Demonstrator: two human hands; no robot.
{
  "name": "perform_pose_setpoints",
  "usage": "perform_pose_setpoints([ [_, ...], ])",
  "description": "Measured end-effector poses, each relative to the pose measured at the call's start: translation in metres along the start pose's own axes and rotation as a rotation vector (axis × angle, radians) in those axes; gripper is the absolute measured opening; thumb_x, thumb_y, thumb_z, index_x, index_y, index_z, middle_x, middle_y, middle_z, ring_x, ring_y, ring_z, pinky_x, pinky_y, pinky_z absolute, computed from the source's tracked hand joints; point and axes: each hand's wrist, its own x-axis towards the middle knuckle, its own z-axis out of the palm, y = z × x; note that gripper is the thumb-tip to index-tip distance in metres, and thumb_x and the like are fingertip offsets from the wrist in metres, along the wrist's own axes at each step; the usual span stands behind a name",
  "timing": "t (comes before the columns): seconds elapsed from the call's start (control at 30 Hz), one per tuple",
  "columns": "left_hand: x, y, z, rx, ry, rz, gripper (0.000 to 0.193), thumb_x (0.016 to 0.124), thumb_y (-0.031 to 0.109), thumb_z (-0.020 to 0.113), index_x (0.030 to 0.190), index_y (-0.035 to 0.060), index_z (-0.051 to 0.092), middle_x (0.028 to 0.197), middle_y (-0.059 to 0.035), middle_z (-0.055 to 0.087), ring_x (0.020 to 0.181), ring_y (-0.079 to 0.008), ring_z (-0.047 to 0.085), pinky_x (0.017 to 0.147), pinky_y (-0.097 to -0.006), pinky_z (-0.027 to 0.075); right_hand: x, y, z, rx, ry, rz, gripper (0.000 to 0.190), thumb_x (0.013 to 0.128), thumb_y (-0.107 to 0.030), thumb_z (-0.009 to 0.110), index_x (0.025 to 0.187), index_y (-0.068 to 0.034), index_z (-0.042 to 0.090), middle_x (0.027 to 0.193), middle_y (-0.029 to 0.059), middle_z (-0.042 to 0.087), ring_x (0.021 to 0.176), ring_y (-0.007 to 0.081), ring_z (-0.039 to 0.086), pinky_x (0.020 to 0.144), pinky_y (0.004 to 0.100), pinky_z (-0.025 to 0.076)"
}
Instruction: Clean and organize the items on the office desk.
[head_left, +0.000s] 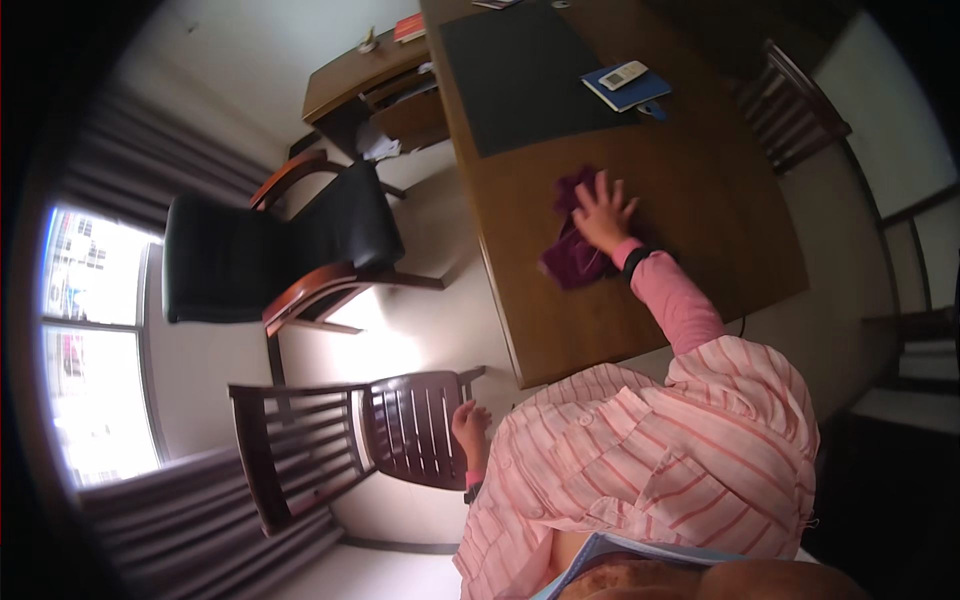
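Observation:
My right hand (602, 216) lies on a crumpled maroon cloth (574, 259), its fingers spread. The cloth rests on the brown wooden desk (697, 210), toward the desk's near end, and part of it is hidden under the palm. My left hand (471, 427) hangs by my side, holding nothing visible, with the fingers loosely bent. Behind it in the picture is the slatted seat of a dark wooden chair (416, 427).
Farther along the desk are a dark desk mat (525, 75) and a blue notebook (645, 88) with a white remote control (624, 76) on it. A black armchair (337, 217) stands left of the desk. Another slatted chair (799, 112) is at the right.

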Motion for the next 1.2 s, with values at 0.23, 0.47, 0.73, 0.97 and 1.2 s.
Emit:
perform_pose_setpoints([
  [0.23, 0.06, 0.034, 0.011, 0.105, -0.262, -0.078, 0.025, 0.08, 0.0, 0.054, 0.105, -0.0001, 0.055, 0.079, -0.0111, 0.062, 0.066, -0.0174, 0.062, 0.057, -0.0263, 0.05, 0.033, 0.083, -0.011, -0.151, -0.028, 0.588, 0.055, 0.088, -0.044, 0.045, 0.138, -0.024, 0.037, 0.15, 0.0046, 0.024, 0.135, 0.0403, 0.022, 0.099, 0.0715, 0.016],
  [0.47, 0.133, 0.077, 0.05, 0.337, -0.538, -0.038, 0.027, 0.081, 0.007, 0.051, 0.106, -0.0022, 0.056, 0.081, -0.012, 0.063, 0.067, -0.0165, 0.062, 0.057, -0.0243, 0.049, -0.112, -0.037, -0.024, -0.038, -0.094, 0.017, 0.062, 0.081, -0.043, 0.054, 0.136, -0.018, 0.042, 0.149, 0.0124, 0.024, 0.135, 0.042, 0.02, 0.1, 0.071, 0.015],
  [0.73, 0.184, 0.084, 0.109, 0.46, -0.798, -0.029, 0.031, 0.082, 0.012, 0.05, 0.11, 0.0002, 0.057, 0.086, -0.0126, 0.063, 0.069, -0.0181, 0.063, 0.06, -0.0267, 0.051, -0.172, -0.085, -0.024, 0.134, -0.1, -0.113, 0.056, 0.08, -0.038, 0.062, 0.132, -0.021, 0.049, 0.147, 0.0052, 0.031, 0.135, 0.0359, 0.024, 0.103, 0.0677, 0.015],
  [0.97, 0.193, 0.103, 0.137, 0.558, -0.822, -0.011, 0.028, 0.082, 0.007, 0.049, 0.108, 0.0007, 0.058, 0.085, -0.0116, 0.064, 0.068, -0.0178, 0.063, 0.059, -0.0267, 0.051, -0.071, -0.021, -0.007, 0.006, 0.041, 0.238, 0.053, 0.084, -0.037, 0.055, 0.133, -0.02, 0.045, 0.147, 0.0078, 0.031, 0.133, 0.0388, 0.026, 0.101, 0.0706, 0.016],
  [1.2, 0.236, 0.124, 0.106, 0.566, -0.656, -0.11, 0.029, 0.083, 0.005, 0.048, 0.111, 0.0005, 0.055, 0.088, -0.0143, 0.063, 0.071, -0.0215, 0.064, 0.06, -0.0291, 0.053, 0.043, 0.007, 0.028, 0.019, 0.123, 0.591, 0.057, 0.084, -0.04, 0.053, 0.136, -0.02, 0.041, 0.15, 0.0088, 0.024, 0.137, 0.0405, 0.017, 0.103, 0.0696, 0.005],
])
